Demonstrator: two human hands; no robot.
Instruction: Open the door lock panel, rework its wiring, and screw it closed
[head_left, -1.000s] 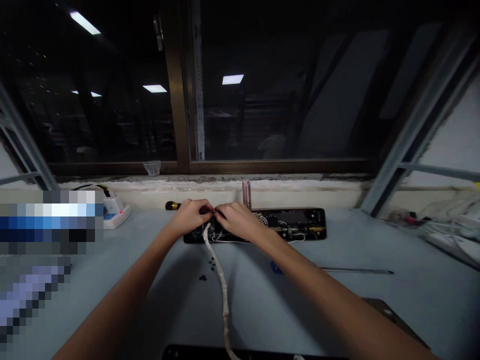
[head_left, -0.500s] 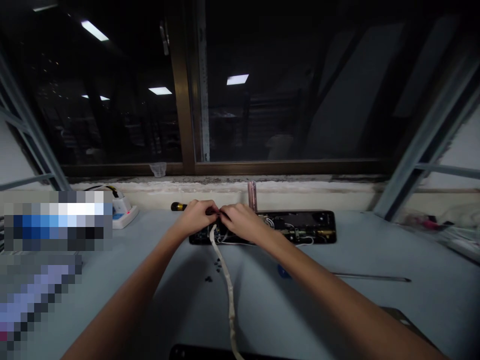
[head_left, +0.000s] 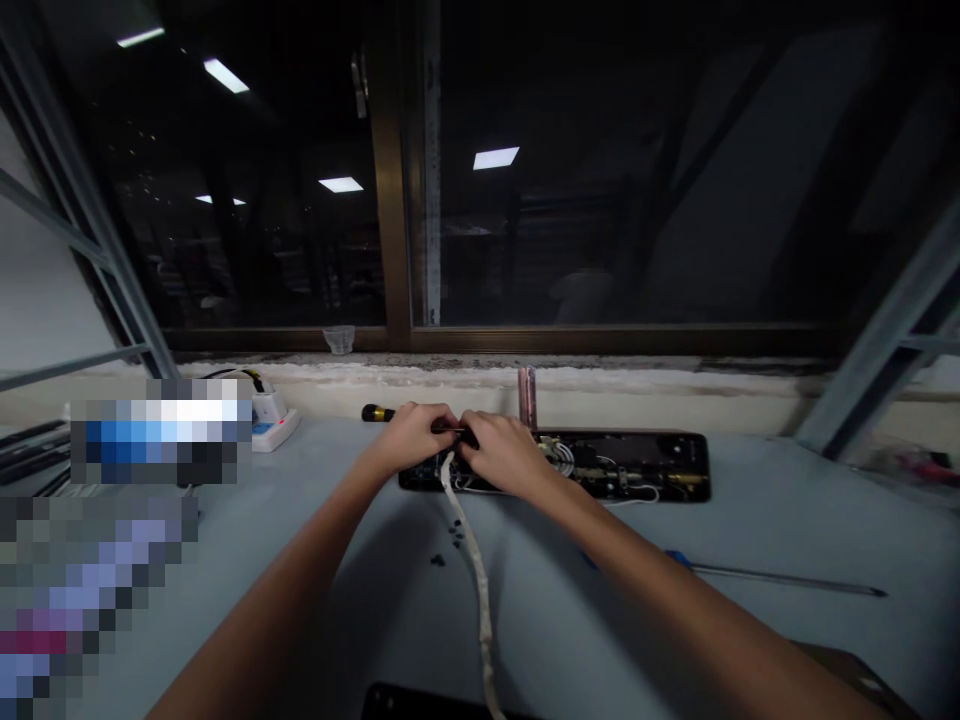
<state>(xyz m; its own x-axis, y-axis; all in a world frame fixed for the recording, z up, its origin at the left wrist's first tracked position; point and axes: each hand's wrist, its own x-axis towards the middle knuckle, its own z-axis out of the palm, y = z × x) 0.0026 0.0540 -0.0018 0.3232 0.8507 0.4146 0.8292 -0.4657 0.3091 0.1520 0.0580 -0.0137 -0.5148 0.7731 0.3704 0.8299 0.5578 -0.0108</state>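
Observation:
A long black casing (head_left: 656, 452) lies at the back of the table, with wiring and brass-coloured parts inside. My left hand (head_left: 416, 435) is closed in a pinch above its left end. Against it, my right hand (head_left: 499, 450) is also closed, the fingertips of both nearly meeting. Between them shows a thin, dark and reddish piece, too small to name. Below the fingers, a whitish wrapped cable (head_left: 476, 570) leaves the casing and runs toward me. A screwdriver with a black and yellow handle (head_left: 375, 413) lies behind my left hand.
A blue-handled screwdriver (head_left: 787, 577) lies right of my right forearm. Small dark screws (head_left: 438, 560) sit left of the cable. A copper-coloured piece (head_left: 528, 398) stands behind the casing. A power strip (head_left: 276, 432) is at left; another black panel (head_left: 420, 703) lies at the front edge.
The whole view has shifted, so the table's things appear farther right. My hands stay together over the casing's left end, with only slight finger movement.

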